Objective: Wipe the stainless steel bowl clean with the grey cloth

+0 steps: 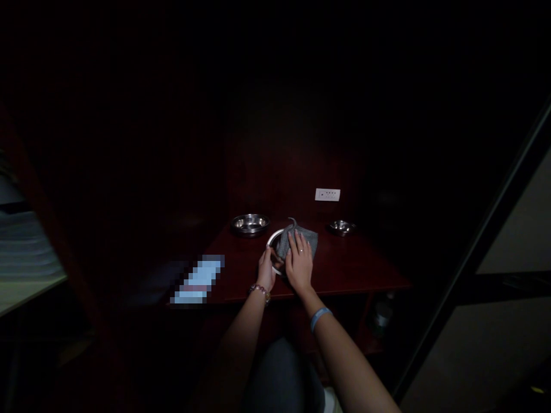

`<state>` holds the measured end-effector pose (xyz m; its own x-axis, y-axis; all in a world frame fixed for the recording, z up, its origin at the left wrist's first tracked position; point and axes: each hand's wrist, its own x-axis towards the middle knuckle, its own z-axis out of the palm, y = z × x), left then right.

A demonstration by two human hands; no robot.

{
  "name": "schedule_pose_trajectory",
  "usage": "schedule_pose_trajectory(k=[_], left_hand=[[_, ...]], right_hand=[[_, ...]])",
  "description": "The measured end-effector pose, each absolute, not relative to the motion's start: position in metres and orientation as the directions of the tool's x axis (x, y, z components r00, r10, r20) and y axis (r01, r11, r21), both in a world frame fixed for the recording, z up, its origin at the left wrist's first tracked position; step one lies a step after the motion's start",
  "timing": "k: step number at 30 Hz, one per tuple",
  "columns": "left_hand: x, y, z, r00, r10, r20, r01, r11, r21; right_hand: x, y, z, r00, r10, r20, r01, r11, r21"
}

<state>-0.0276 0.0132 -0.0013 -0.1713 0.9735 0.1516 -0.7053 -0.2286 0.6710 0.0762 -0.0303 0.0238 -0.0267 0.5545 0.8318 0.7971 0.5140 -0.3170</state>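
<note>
My left hand [267,271] grips the near left rim of a shiny round metal dish [272,240], tilted up above the shelf. A grey cloth [313,240] covers the right part of the dish, its corner sticking up at the top. Pressed on the cloth is my right hand [300,261], its fingers stretched over the fabric. The cloth and my hands hide much of the dish. Behind on the left stands a larger steel bowl [250,225], possibly stacked. A smaller steel bowl [342,228] sits at the back right.
The dark red wooden shelf [344,269] ends at a front edge close to me. A white power socket [328,195] is on the back wall. Below on the right a bottle [382,315] stands in shadow. A pixelated bright patch [200,280] lies at the left.
</note>
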Motion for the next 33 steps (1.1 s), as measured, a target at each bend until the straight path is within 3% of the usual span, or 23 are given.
schedule_pose_trajectory(k=[5,14,26,33], left_hand=[[-0.027,0.013,-0.001,-0.182,0.972,0.149,-0.715,-0.234,0.659],[-0.029,0.017,-0.002,-0.221,0.968,0.115,-0.736,-0.243,0.632],[-0.029,0.017,0.0,-0.23,0.968,0.097,-0.76,-0.241,0.604],[-0.028,0.012,0.004,-0.229,0.97,0.077,-0.759,-0.228,0.61]], right_hand=[[0.08,-0.026,0.021,0.121,0.57,0.813,0.746,0.488,-0.453],[0.083,-0.019,0.017,0.225,0.601,0.767,0.648,0.495,-0.578],[0.086,-0.011,0.01,0.298,0.625,0.721,0.555,0.502,-0.664],[0.087,-0.004,0.005,0.425,0.708,0.564,0.313,0.47,-0.826]])
